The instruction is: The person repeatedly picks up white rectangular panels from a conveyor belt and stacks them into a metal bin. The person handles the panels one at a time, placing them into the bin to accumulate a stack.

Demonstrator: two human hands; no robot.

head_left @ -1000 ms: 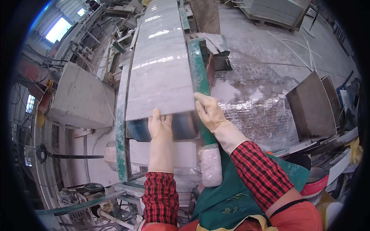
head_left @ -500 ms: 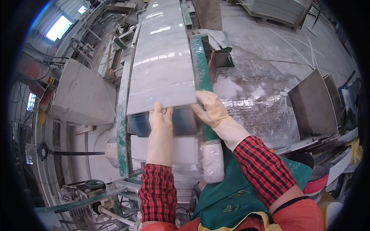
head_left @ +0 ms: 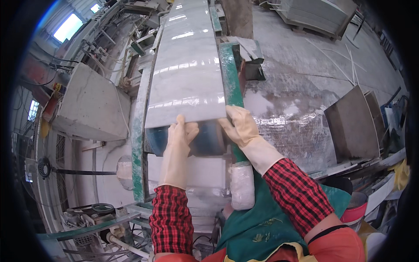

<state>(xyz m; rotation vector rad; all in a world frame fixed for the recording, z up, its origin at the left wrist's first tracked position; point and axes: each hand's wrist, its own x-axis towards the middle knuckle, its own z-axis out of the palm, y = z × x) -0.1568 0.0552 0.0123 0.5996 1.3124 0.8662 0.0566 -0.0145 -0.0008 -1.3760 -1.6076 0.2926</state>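
- Centre of the frame: a glossy, pale stone slab (head_left: 185,94) lies along a conveyor (head_left: 138,174), its near edge above a blue roller (head_left: 208,139).
- The left hand (head_left: 175,139), in a cream rubber glove, is at that near edge, one digit over the top and the others curled; whether they pinch it from beneath cannot be told.
- The right hand (head_left: 243,126), gloved alike, is partly spread at the slab's near right corner, beside a green rail (head_left: 231,74); its grip is unclear too.
- The step in hand appears to be guiding or steadying the slab; shifting it would call for even pressure from both hands, with fingers clear of the roller.
- Lower centre: a plastic-wrapped rail end (head_left: 242,187) and green apron (head_left: 279,212).
- Right: a brown panel (head_left: 354,126) stands tilted.
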